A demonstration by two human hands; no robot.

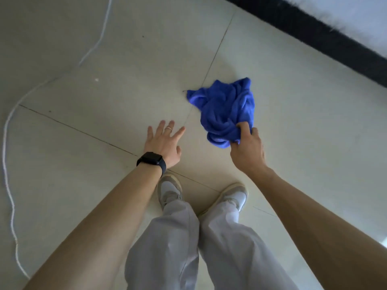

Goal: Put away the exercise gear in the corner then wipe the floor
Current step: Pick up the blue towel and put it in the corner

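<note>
A crumpled blue cloth (226, 107) lies bunched on the pale tiled floor (129, 80) ahead of my feet. My right hand (247, 147) is shut on the cloth's near end, thumb and fingers pinching a fold. My left hand (164, 141) hovers over the floor to the left of the cloth, fingers spread, holding nothing; it wears a ring, with a black watch on the wrist. No exercise gear shows in the head view.
A thin white cord (9, 143) snakes along the floor at the far left. A black baseboard (326, 38) under a light wall runs diagonally across the upper right. My two shoes (169, 189) stand just behind my hands.
</note>
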